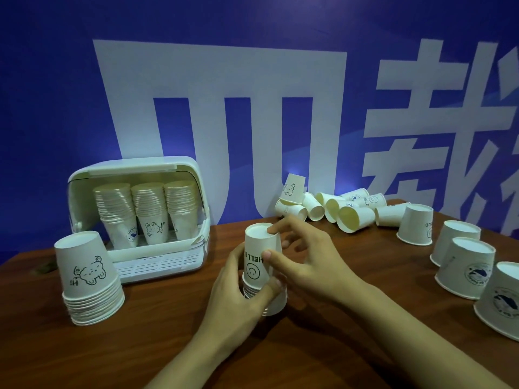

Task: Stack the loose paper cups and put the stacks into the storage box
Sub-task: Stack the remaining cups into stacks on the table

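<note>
Left hand: the left hand (247,287) gripped the lower part of the upside-down cup stack (262,265) at the middle of the wooden table (351,318).
Right hand: the right hand (306,256) pinched the top "HELLO" cup (259,248) of that stack.
Storage box: the white storage box (193,175) stood open at the left, with three stacks (148,209) inside.
Second stack: a bear-print stack (90,279) stood before the box.
Loose cups: a pile of lying cups (334,209) was by the wall; upside-down cups (463,262) stood at the right.

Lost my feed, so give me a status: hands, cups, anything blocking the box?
Left hand grips centre cup stack; right hand fingers on top. Storage box open, three stacks inside. Finished stack stands before it.
</note>
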`<state>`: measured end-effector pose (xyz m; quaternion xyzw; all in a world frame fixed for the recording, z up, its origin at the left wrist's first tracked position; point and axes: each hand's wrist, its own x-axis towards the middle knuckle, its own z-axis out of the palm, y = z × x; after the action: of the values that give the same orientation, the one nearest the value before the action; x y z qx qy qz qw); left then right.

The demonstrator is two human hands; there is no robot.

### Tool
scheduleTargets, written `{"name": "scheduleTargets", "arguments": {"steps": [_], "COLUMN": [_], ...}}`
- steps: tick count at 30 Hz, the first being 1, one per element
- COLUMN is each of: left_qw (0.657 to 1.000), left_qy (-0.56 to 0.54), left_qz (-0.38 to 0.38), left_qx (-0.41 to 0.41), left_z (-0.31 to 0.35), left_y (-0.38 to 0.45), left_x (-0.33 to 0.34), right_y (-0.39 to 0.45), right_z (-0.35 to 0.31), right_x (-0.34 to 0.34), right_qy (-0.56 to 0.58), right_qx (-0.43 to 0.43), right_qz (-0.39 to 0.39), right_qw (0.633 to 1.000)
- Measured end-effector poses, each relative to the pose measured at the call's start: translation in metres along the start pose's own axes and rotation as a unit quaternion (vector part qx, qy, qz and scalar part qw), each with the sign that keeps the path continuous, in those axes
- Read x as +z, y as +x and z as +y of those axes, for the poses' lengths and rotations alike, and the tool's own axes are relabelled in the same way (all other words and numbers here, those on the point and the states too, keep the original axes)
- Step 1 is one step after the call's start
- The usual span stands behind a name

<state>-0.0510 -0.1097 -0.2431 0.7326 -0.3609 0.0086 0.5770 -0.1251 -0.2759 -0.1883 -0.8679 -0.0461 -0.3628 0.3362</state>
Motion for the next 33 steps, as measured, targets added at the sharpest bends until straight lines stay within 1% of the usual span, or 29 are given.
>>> {"name": "scheduleTargets", "arguments": {"steps": [3, 10, 13, 15, 16, 17, 18, 20, 22, 23, 25, 26, 27, 29, 30, 31, 33], "left_qw": [1.000, 1.000, 1.000, 1.000, 1.000, 0.999, 0.999, 0.998, 0.998, 0.997, 0.995, 0.994, 0.993, 0.993, 0.993, 0.993, 0.993], "left_qy": [-0.008, -0.007, -0.008, -0.011, -0.007, 0.000, 0.007, 0.006, -0.003, -0.009, -0.013, -0.015, -0.015, -0.016, -0.017, -0.019, -0.025], "left_qz": [0.015, 0.014, 0.018, -0.002, -0.016, -0.031, -0.043, -0.061, -0.067, -0.072, -0.094, -0.106, -0.114, -0.119, -0.119, -0.119, -0.119], "left_qx": [-0.007, -0.011, -0.013, -0.017, -0.017, -0.017, -0.018, -0.020, -0.023, -0.023, -0.014, -0.009, -0.005, -0.001, 0.001, 0.001, -0.003], "left_z": [0.003, 0.012, 0.010, 0.013, 0.014, 0.016, 0.017, 0.020, 0.023, 0.026, 0.032, 0.034, 0.035, 0.036, 0.035, 0.034, 0.033], "left_y": [0.001, -0.002, -0.003, -0.004, -0.004, -0.004, -0.005, -0.006, -0.009, -0.011, -0.016, -0.019, -0.022, -0.024, -0.024, -0.025, -0.024], "left_x": [0.000, 0.000, -0.001, -0.001, -0.001, -0.002, -0.002, -0.001, 0.003, 0.006, 0.014, 0.018, 0.020, 0.023, 0.023, 0.023, 0.022], "right_y": [-0.003, -0.010, -0.016, -0.025, -0.031, -0.038, -0.046, -0.063, -0.085, -0.097, -0.122, -0.132, -0.141, -0.153, -0.155, -0.157, -0.156], "right_z": [0.000, -0.005, -0.011, -0.016, -0.019, -0.020, -0.021, -0.016, -0.008, -0.002, 0.007, 0.014, 0.020, 0.029, 0.030, 0.030, 0.026], "right_x": [0.005, 0.015, 0.011, 0.001, -0.006, -0.015, -0.026, -0.050, -0.080, -0.095, -0.121, -0.131, -0.138, -0.146, -0.147, -0.146, -0.143], "right_qy": [0.031, 0.059, 0.064, 0.057, 0.045, 0.018, -0.022, -0.129, -0.233, -0.270, -0.314, -0.324, -0.323, -0.287, -0.262, -0.244, -0.230], "right_qx": [0.012, 0.040, 0.055, 0.062, 0.065, 0.065, 0.061, 0.046, 0.075, 0.110, 0.212, 0.262, 0.306, 0.386, 0.411, 0.418, 0.391], "right_qz": [-0.002, 0.012, -0.023, -0.051, -0.043, -0.015, 0.032, 0.140, 0.238, 0.282, 0.345, 0.356, 0.351, 0.315, 0.298, 0.289, 0.293], "right_qw": [0.999, 0.997, 0.996, 0.995, 0.996, 0.998, 0.997, 0.981, 0.940, 0.914, 0.859, 0.837, 0.824, 0.818, 0.821, 0.826, 0.842]}}
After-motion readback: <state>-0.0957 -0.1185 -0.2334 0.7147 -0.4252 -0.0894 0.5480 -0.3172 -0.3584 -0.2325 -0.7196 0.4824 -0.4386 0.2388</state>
